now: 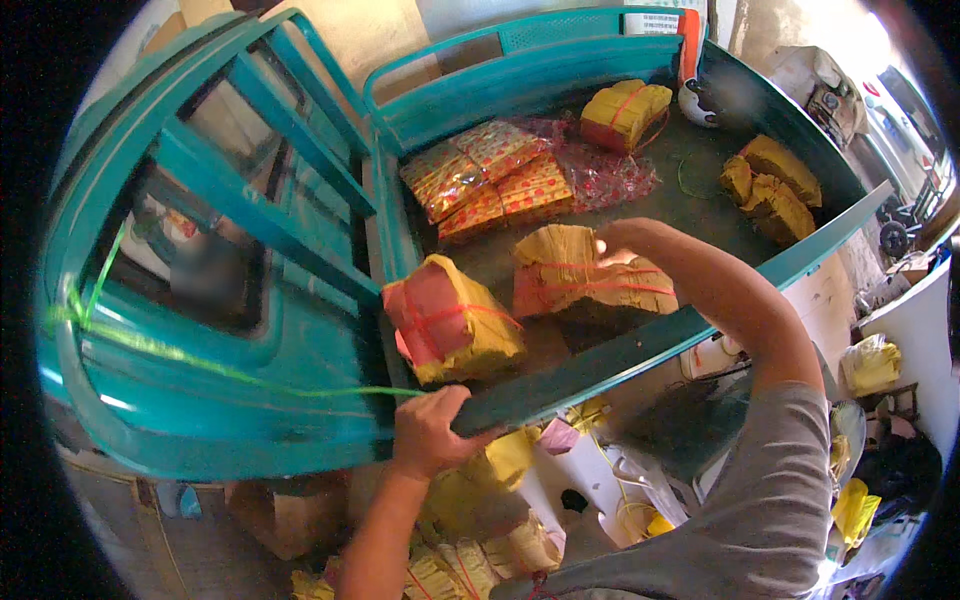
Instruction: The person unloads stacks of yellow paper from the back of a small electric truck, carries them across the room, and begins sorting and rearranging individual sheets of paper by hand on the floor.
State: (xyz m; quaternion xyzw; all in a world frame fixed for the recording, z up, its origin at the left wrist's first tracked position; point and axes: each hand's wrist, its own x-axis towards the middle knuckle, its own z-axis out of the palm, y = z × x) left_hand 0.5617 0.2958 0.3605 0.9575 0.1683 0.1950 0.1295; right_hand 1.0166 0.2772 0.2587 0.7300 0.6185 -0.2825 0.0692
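My left hand (433, 431) clasps the near side wall (585, 367) of a teal cargo bed, by its front corner. A green cord (247, 379) runs from the cab frame to beside that hand. My right hand (628, 238) reaches over the wall and grips a bundle of yellow paper (551, 281) bound with red string; its fingertips are partly hidden. Left of it, a second tied bundle of yellow paper (457, 322) with a pink end face sits tilted against the bed's front end. Behind both lie orange-patterned packs (499, 184) in clear red-printed plastic.
More yellow paper bundles lie at the back (626, 112) and right (772, 187) of the bed. A white helmet (697, 103) hangs in the far corner. The slatted teal cab frame (255, 202) rises at left. Below the near wall are further paper bundles (465, 566).
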